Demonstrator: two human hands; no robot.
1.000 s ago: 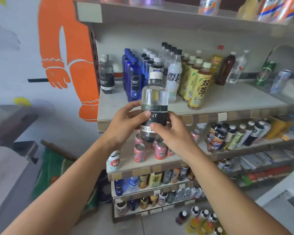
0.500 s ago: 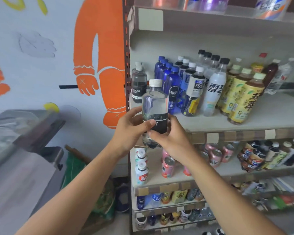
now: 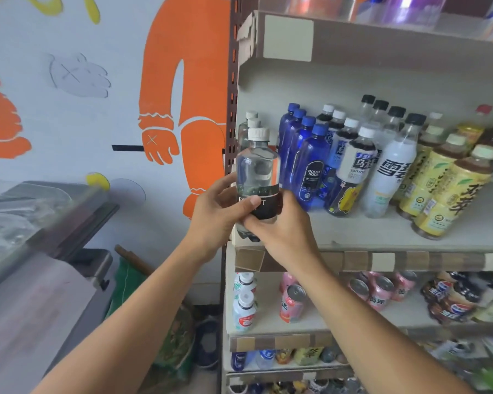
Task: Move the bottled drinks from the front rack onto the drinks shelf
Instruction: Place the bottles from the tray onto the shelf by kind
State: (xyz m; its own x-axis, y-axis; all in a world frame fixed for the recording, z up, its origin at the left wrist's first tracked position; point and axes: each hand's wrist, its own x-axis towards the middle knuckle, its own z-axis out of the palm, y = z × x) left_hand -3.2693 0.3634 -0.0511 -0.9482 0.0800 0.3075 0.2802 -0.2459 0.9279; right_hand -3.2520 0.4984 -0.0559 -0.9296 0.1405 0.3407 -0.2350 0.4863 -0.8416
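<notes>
Both the left hand and right hand grip the upright clear bottle between them.

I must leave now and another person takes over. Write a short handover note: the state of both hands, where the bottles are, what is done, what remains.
Left hand: grips the clear bottle at its black label, from the left.
Right hand: holds the same bottle low down, from the right.
The bottle is upright, at the left front corner of the drinks shelf; I cannot tell if it is set down yet.
Done: matching white-capped bottles already stand behind it, next to the blue bottles.
Left: set this bottle in that left row, release it, then fetch any bottles remaining on the front rack, which is out of view.
</notes>
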